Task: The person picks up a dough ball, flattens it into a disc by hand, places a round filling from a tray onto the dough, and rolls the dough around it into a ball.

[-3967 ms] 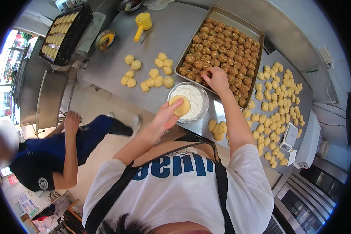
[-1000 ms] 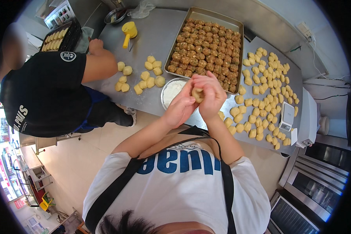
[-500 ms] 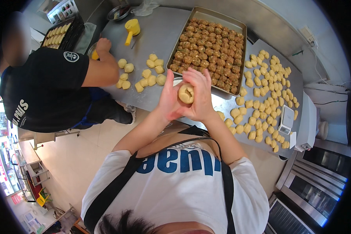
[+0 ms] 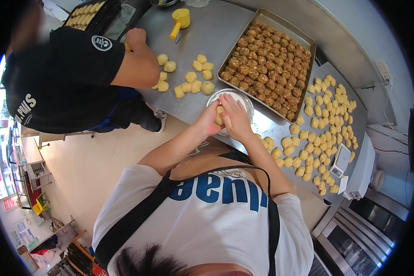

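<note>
Head view: half-curled left hand (image 4: 210, 120) and flatter right hand (image 4: 234, 118) cup dough (image 4: 220, 116).

With twelve o'clock at the top of the view, the left hand (image 4: 209, 120) and right hand (image 4: 236, 118) are pressed together, a flour bowl (image 4: 251, 105) crowding them from twelve to three. Past it at one o'clock stands the raised wall of the meatball tray (image 4: 287, 26), scarcely any gap between. Dough lumps (image 4: 196, 86) obstruct eleven o'clock; beyond them, at ten, a co-worker's forearm (image 4: 140, 64) bars the way. Between lumps and tray, a lane of steel tabletop (image 4: 211, 34) runs toward twelve, a yellow handled scoop (image 4: 181, 17) along its left. At three, a short strip of tabletop meets crowded dough portions (image 4: 325, 110), some touching; a scale (image 4: 341, 158) stands farther, toward four.
</note>
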A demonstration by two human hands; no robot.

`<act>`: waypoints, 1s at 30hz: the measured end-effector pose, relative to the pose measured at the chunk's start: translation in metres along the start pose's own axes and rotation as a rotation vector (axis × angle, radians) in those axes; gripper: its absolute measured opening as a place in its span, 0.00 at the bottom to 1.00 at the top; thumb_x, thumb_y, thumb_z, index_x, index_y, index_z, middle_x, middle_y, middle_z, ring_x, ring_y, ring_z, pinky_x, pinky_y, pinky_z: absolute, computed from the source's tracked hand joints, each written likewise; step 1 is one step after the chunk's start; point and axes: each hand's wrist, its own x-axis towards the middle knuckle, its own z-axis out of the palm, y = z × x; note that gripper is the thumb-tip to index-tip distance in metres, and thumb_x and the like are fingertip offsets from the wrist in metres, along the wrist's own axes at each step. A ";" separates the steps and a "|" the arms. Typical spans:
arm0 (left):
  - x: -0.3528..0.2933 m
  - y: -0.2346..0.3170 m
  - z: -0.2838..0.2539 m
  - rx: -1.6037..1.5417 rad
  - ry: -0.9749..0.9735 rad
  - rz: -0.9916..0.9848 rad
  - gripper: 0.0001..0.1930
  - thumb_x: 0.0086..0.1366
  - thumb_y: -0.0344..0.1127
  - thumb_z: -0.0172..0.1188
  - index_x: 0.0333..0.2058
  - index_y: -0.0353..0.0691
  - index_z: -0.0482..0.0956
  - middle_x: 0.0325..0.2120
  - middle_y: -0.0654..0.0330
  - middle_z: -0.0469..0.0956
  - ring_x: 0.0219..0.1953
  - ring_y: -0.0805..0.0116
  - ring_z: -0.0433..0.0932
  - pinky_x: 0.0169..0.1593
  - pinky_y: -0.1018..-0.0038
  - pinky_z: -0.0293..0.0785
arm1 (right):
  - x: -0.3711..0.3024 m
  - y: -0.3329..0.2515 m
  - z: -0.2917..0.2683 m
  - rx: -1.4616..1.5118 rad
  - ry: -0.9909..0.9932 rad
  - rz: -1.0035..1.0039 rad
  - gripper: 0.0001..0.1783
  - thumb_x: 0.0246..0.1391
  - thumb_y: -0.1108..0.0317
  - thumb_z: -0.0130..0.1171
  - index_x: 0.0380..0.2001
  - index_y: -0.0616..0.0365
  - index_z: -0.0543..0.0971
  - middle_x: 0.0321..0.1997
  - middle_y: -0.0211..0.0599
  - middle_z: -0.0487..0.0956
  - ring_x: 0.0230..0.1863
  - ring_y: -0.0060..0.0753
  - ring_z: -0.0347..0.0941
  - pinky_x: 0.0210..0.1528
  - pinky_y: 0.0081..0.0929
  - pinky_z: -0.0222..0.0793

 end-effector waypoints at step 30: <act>0.022 -0.006 -0.040 -0.073 -0.050 -0.278 0.24 0.72 0.47 0.42 0.57 0.36 0.68 0.54 0.54 0.74 0.58 0.53 0.71 0.60 0.57 0.66 | -0.153 0.075 -0.016 -0.444 0.132 0.294 0.30 0.44 0.59 0.66 0.51 0.59 0.72 0.58 0.44 0.70 0.59 0.48 0.66 0.65 0.46 0.57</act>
